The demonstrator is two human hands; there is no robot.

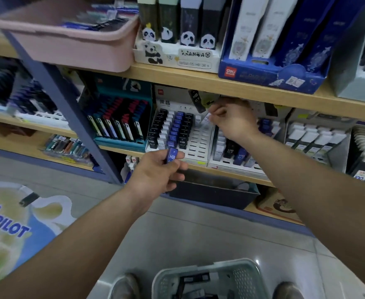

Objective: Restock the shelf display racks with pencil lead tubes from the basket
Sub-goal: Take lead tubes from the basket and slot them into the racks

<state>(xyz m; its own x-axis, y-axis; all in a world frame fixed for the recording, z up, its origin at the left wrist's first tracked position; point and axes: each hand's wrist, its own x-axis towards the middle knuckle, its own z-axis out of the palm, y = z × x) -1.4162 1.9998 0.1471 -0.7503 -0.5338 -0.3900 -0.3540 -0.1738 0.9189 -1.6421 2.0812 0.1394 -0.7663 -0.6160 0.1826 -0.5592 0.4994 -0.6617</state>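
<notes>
Left hand (158, 176) pinches blue HB lead tube (172, 157), right hand (234, 120) pinches white tube (207, 118) at white slotted rack (198, 140); misaimed insertion may topple racked tubes (174, 129).

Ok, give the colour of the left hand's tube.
Small plastic lead tube: blue, white HB print; head view.

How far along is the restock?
Done: left columns of the rack look full. In hand: left hand holds a blue HB tube; right hand pinches a pale tube at the back row. Left: the right columns' slots are mostly empty, and the basket holds more items.
</notes>
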